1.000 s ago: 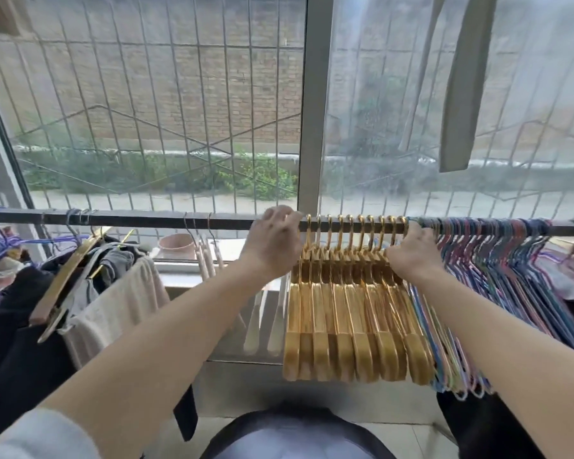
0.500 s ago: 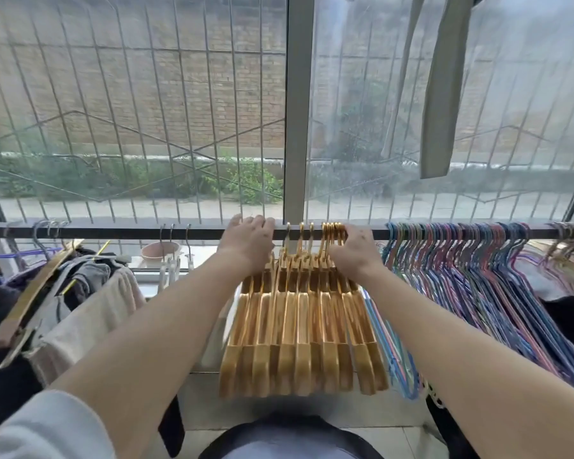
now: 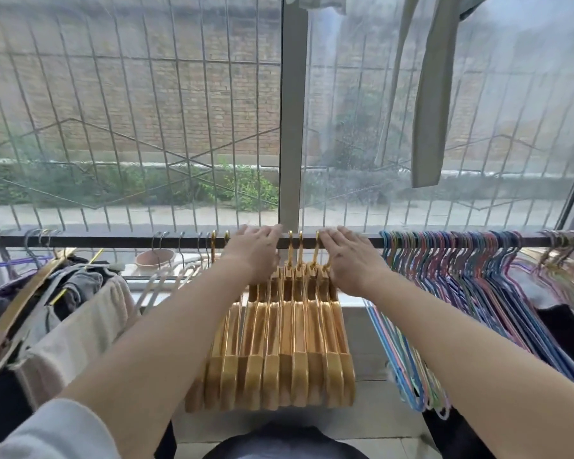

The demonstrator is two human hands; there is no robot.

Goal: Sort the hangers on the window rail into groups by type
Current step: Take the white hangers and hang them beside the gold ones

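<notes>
You have two hands at one rail (image 3: pixel 113 241): your left hand (image 3: pixel 254 251) and your right hand (image 3: pixel 347 260). Between and below them hangs one bunch of gold hangers (image 3: pixel 279 352), about ten at the lower ends. Just left of your left hand hang about four pale hangers (image 3: pixel 166 283). Right of your right hand is one dense bunch of thin coloured hangers (image 3: pixel 478 293), too many to count. One bowl (image 3: pixel 154 259) sits beyond the pale hangers.
</notes>
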